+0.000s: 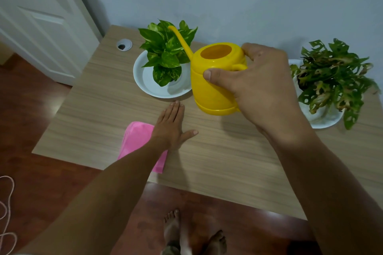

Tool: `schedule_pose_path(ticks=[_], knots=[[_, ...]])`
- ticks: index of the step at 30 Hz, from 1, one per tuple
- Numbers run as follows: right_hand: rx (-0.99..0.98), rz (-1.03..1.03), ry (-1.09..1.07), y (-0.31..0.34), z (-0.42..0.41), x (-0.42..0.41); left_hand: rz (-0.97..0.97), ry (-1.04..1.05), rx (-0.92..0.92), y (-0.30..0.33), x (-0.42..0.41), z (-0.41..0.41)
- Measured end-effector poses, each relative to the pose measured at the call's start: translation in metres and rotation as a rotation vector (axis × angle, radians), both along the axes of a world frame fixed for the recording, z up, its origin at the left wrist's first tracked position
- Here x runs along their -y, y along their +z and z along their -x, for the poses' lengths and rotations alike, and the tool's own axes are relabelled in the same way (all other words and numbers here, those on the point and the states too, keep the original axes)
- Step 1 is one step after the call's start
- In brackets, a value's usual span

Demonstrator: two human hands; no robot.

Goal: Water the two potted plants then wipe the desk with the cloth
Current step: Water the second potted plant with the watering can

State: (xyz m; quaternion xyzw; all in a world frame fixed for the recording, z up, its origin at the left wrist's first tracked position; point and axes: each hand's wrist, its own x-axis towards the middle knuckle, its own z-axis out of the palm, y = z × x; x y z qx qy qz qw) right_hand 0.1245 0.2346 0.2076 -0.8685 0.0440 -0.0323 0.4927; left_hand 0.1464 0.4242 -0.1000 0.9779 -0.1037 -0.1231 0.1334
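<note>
The wooden desk (217, 163) serves as the reference surface. The yellow watering can (213, 80) is at the desk's middle, toward the wall side, with its round top opening facing up and its thin spout angled up and away over the left plant. Whether its base touches the desk or is just above it cannot be determined.

The right hand (255, 80) is closed on the watering can at its handle side: the thumb presses against the can body, and the other fingers wrap behind the handle.

The left hand (172, 126) lies flat on the desk, palm down, fingers extended and together, thumb spread to the side; it holds nothing. Its wrist crosses over the pink cloth (141, 143), which lies folded near the desk's front edge.

The left potted plant (165, 51), with green-and-yellow leaves, stands in a white saucer (145, 80) at the desk's rear, just beside the can. The right potted plant (331, 78), with perforated leaves, stands on a second white dish (323, 122) at the desk's right end
</note>
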Motion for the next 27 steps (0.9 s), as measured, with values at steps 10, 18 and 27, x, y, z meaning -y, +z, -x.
schedule_pose_path(ticks=[10,18,27], knots=[[-0.070,-0.020,0.059,0.003,0.008,0.003,0.010,0.000,0.010,-0.003,-0.001,0.001],[-0.082,0.050,-0.010,0.027,0.004,0.007,-0.029,-0.002,0.005,-0.003,-0.001,0.001],[-0.081,0.082,-0.022,0.038,-0.005,-0.011,-0.023,0.006,0.008,-0.004,-0.001,0.001]])
